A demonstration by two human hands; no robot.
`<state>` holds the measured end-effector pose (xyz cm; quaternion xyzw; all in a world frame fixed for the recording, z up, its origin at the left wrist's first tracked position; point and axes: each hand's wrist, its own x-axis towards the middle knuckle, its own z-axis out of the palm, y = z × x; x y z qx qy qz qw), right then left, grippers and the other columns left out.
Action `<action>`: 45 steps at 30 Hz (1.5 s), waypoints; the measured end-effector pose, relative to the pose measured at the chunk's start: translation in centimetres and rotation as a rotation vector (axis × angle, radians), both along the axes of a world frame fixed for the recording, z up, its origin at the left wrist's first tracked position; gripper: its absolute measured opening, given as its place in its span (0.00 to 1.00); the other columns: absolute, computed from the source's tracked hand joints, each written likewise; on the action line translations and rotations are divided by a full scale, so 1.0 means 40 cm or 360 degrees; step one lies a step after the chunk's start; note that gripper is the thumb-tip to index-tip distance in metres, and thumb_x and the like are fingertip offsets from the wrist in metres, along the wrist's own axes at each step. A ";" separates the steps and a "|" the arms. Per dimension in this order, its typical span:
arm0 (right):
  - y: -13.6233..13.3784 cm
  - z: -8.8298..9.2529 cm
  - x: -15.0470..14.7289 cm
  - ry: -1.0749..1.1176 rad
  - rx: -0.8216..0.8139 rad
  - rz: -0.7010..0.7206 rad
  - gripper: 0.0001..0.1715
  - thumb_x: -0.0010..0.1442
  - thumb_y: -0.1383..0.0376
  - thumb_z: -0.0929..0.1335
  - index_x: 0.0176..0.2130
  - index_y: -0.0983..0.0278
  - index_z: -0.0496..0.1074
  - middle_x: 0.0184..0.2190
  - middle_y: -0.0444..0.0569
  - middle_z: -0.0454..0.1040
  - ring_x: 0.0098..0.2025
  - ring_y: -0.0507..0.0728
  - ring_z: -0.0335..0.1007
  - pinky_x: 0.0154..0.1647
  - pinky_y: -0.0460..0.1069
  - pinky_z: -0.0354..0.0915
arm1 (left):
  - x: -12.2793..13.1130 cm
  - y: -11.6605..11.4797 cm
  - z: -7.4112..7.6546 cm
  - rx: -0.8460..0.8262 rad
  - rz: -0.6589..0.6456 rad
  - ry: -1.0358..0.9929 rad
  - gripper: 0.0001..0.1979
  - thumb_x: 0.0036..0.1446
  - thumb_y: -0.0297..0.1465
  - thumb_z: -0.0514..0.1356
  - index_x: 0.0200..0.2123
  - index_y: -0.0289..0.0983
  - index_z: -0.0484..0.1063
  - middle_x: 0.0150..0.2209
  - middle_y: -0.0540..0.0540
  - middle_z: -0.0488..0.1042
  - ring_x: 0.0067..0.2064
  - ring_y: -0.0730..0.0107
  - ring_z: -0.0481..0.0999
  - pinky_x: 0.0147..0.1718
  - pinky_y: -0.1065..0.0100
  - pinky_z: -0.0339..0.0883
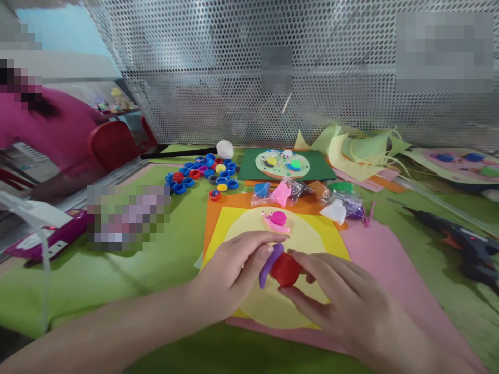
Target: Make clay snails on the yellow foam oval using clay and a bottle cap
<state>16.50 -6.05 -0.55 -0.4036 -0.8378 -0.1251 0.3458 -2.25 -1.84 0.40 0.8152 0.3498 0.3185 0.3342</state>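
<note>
Between thumb and fingers, my left hand (237, 270) grips a curved strip of purple modelling clay (268, 266). My right hand (339, 291) pinches a round red bottle cap (286, 270) close against the strip's right side; whether the two are stuck together I cannot tell. Both are held over a pale yellow paper circle (249, 311), which lies on a bright yellow sheet (218, 228). Just beyond my fingertips a pink snail (277, 219), with a bright pink round shell, lies on the circle.
Several bottle caps (189, 182), mostly blue, are heaped at back left. Bagged clay (283, 192) lies behind the yellow sheet, before a green card with a decorated disc (283, 163). A glue gun (460, 239) rests at right. A power strip (50, 236) and a person in pink (50, 124) are left.
</note>
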 end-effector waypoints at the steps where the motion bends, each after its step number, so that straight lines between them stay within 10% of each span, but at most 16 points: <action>1: 0.000 0.000 0.001 0.0042 -0.0024 0.0000 0.08 0.60 0.65 0.64 0.39 0.68 0.65 0.25 0.46 0.72 0.26 0.52 0.70 0.25 0.47 0.67 | -0.001 0.000 -0.001 -0.0016 -0.0010 -0.0010 0.16 0.64 0.32 0.43 0.50 0.41 0.65 0.40 0.46 0.74 0.34 0.72 0.72 0.37 0.69 0.66; 5: 0.000 0.006 0.004 0.0192 -0.0118 0.0021 0.09 0.60 0.63 0.64 0.39 0.66 0.65 0.26 0.44 0.72 0.26 0.50 0.70 0.25 0.45 0.66 | -0.009 0.012 -0.008 0.0061 -0.0134 -0.0172 0.19 0.65 0.37 0.39 0.55 0.41 0.59 0.31 0.47 0.69 0.31 0.70 0.67 0.35 0.67 0.65; 17: -0.013 0.015 0.010 0.0244 -0.0151 0.0088 0.09 0.60 0.62 0.65 0.40 0.65 0.64 0.24 0.41 0.72 0.25 0.49 0.70 0.26 0.43 0.67 | -0.001 0.025 -0.030 0.0136 -0.0548 -0.0196 0.27 0.62 0.44 0.39 0.61 0.37 0.45 0.47 0.37 0.62 0.45 0.59 0.64 0.42 0.57 0.62; 45: -0.010 0.014 0.010 0.0196 -0.0112 0.0152 0.09 0.62 0.62 0.63 0.38 0.66 0.63 0.27 0.45 0.73 0.25 0.50 0.69 0.25 0.45 0.66 | -0.001 0.033 -0.020 0.0494 -0.0624 -0.0057 0.30 0.63 0.44 0.37 0.63 0.36 0.38 0.53 0.35 0.58 0.51 0.54 0.58 0.49 0.50 0.56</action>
